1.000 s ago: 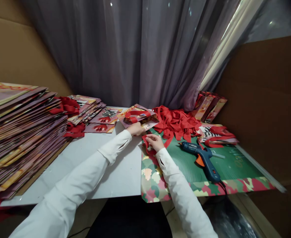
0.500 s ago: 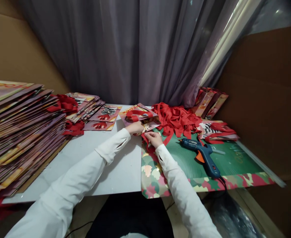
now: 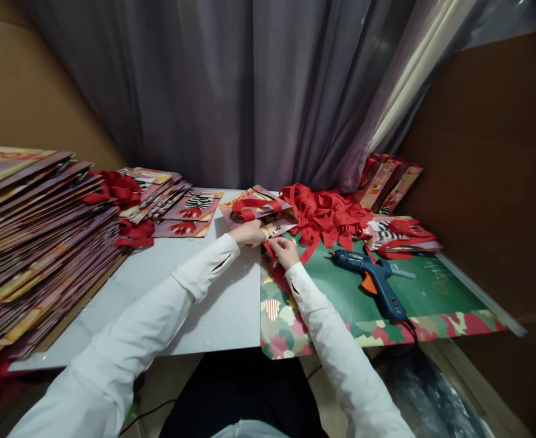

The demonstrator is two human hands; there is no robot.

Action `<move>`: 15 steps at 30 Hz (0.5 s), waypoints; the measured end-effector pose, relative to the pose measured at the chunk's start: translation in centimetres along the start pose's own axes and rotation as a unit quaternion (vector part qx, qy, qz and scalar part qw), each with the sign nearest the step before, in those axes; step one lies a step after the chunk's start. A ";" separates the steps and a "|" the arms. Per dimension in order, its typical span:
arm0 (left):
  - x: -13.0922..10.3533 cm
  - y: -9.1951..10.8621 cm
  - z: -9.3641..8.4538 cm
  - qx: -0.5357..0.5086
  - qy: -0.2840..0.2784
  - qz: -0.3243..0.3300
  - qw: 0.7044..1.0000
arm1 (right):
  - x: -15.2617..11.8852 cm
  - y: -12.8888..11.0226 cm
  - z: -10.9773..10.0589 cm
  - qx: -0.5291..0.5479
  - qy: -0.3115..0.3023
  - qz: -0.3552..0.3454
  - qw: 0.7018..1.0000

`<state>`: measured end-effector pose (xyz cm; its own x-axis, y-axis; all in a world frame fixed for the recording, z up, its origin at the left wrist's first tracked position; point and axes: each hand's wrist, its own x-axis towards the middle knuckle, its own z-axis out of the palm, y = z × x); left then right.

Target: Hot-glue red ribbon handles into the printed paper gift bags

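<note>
A printed paper bag (image 3: 261,204) with a red ribbon on its front lies tilted at the middle of the table. My left hand (image 3: 248,232) is closed on the bag's near edge. Just to the right, my right hand (image 3: 285,250) has its fingertips pinched together on a red ribbon (image 3: 269,252), close to the bag's lower edge. A heap of red ribbons (image 3: 325,216) lies behind and right of my right hand. The blue glue gun (image 3: 373,280) rests on the green mat (image 3: 341,304), its nozzle toward my right hand.
Tall stacks of flat printed bags (image 3: 44,249) fill the left side, with a smaller pile (image 3: 158,191) behind. Folded bags (image 3: 402,236) with ribbons lie at the right, others (image 3: 389,182) stand behind them. A grey curtain (image 3: 222,91) hangs at the back, cardboard walls at the sides.
The view has shifted slightly. Both hands keep nearly the same places at the bag, with the right fingertips still pinched beside its lower edge.
</note>
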<state>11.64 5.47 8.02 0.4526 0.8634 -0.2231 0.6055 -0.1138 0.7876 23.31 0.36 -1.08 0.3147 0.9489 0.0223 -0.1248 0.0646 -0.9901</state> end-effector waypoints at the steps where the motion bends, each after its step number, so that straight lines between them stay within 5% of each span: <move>1: -0.1 0.1 0.1 0.013 0.002 -0.004 1.000 | 0.0 0.1 0.2 0.009 0.006 -0.002 1.000; 15: -0.5 1.1 0.9 0.149 0.003 -0.025 0.988 | -0.2 1.0 0.8 0.087 0.066 -0.013 0.994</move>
<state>12.66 4.46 8.46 0.4138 0.8744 -0.2533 0.7935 -0.2100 0.5712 22.34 0.47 -1.94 0.4388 0.8984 0.0187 -0.2714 0.1524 -0.9503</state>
